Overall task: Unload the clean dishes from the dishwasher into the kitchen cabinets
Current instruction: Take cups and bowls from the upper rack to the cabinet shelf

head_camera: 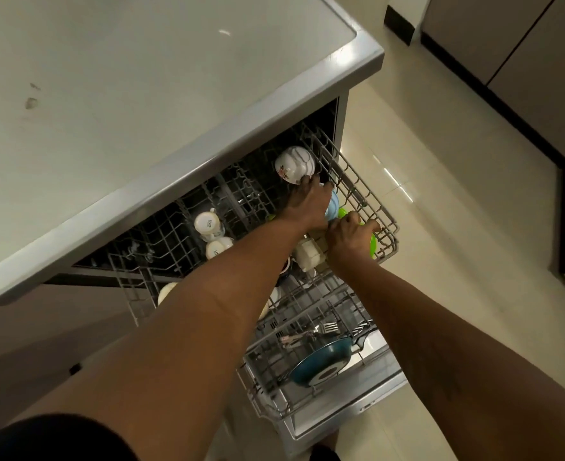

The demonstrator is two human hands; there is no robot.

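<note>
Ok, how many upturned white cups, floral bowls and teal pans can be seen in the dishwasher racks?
cups: 2
floral bowl: 1
pan: 1
Total: 4

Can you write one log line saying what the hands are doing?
stage: unloading upper rack | left hand: fingertips at floral bowl | right hand: grips green plate | lower rack: blue pan, forks

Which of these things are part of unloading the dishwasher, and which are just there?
Part of the job: floral bowl by the left hand, white cups, green plate in the right hand, blue pan, forks.
Just there: worktop, floor tiles.
</note>
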